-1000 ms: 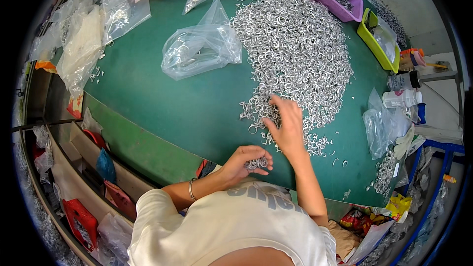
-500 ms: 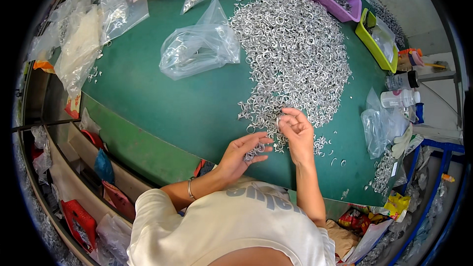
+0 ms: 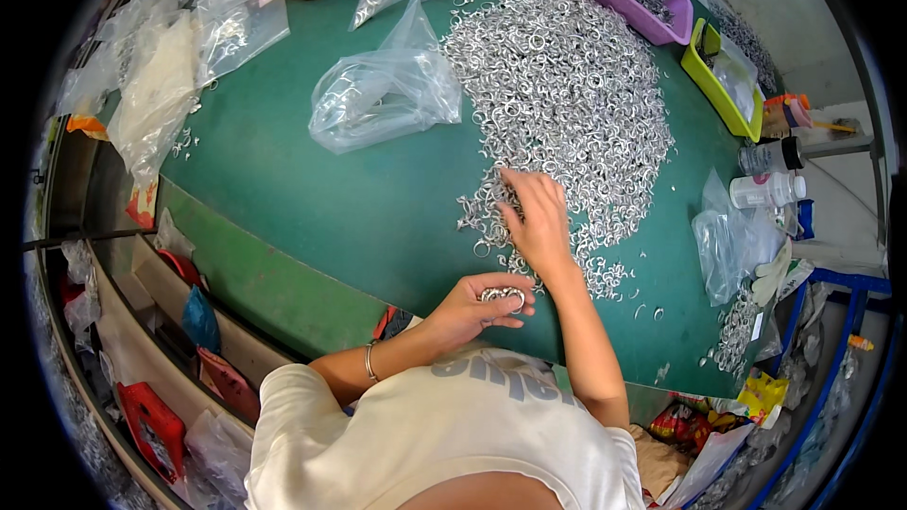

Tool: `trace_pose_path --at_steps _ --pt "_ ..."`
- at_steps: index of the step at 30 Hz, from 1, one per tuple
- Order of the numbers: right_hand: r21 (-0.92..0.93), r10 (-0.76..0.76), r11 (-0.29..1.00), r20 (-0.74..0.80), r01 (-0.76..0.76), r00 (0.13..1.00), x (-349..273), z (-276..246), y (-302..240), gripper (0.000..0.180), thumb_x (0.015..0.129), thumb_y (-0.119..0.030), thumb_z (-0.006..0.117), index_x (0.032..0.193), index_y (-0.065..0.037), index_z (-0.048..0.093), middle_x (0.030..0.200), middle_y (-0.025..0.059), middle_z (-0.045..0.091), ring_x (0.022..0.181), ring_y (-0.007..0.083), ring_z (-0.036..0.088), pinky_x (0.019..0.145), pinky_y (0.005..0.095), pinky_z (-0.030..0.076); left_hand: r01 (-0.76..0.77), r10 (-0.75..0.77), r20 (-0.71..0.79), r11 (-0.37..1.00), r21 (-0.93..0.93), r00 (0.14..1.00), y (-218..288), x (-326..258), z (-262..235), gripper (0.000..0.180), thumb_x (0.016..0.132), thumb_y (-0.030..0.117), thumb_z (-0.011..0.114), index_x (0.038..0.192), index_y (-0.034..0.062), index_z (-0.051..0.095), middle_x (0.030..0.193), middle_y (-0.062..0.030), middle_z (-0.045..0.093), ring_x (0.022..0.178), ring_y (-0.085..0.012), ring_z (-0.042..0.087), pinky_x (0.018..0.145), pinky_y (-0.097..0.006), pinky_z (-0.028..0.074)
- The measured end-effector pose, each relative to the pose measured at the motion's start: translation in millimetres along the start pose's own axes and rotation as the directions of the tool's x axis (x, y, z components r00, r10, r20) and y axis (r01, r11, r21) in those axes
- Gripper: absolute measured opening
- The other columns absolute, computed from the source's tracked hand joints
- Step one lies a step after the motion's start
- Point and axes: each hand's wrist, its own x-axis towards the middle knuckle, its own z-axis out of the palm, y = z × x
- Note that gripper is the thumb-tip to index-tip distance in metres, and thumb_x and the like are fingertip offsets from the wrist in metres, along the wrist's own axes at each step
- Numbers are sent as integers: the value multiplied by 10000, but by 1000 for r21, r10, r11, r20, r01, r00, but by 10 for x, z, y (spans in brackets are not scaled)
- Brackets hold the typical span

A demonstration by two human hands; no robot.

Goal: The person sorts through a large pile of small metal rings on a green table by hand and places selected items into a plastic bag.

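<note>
A broad pile of small silver-coloured metal rings (image 3: 576, 85) lies on the green tabletop (image 3: 255, 161), some of them whole circles and others looking like open curves. My left hand (image 3: 461, 312) is near the front edge, its fingers curled round several silver rings (image 3: 501, 298). Over the near left side of the pile is my right hand (image 3: 539, 222), thumb and fingers apart, the fingertips reaching down to the rings. I see nothing held in it, though the rings right under the fingers are partly hidden.
A clear plastic bag (image 3: 387, 99) rests left of the pile. Beyond it stand a purple tray (image 3: 619, 2) of rings and a yellow-green basket (image 3: 723, 85). At the right are a white bottle (image 3: 761, 191) and a smaller heap of rings (image 3: 732, 335). Drawers (image 3: 189, 321) stand open at left.
My right hand has moved forward from beside the left hand onto the pile, and the ring it pinched no longer shows. My left hand has turned and closed more around its rings.
</note>
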Motion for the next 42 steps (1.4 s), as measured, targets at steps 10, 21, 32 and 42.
trace_pose_path --at_steps 10,21,32,42 --pt "109 50 993 -5 -49 999 1 -104 -112 523 709 4 657 1203 -47 495 1007 86 625 1016 278 509 892 381 368 168 -148 132 973 -157 980 18 14 -38 302 924 231 489 1105 6 578 868 -74 576 885 -199 593 710 -304 519" --pt "488 495 786 -127 -380 860 -263 -78 118 285 790 40 584 1067 -27 585 837 51 638 713 137 534 647 285 423 91 -84 70 990 -110 994 -75 28 -104 246 890 162 549 1075 6 594 869 -27 570 856 -137 571 668 -252 483" --pt "-97 119 987 -119 -131 986 -222 -96 26 409 713 -11 678 1101 -54 556 768 24 572 786 205 517 746 339 351 70 -70 5 989 -133 998 -78 45 -70 208 883 158 566 1044 33 604 885 -46 581 841 -151 571 642 -240 473" --pt "814 549 367 200 -450 811 -324 -324 -161 376 805 56 592 1163 -1 491 835 24 603 717 49 494 656 193 410 -82 46 -196 980 -181 980 69 143 -21 362 930 258 484 1215 36 510 1060 -56 595 974 -162 571 790 -305 499"
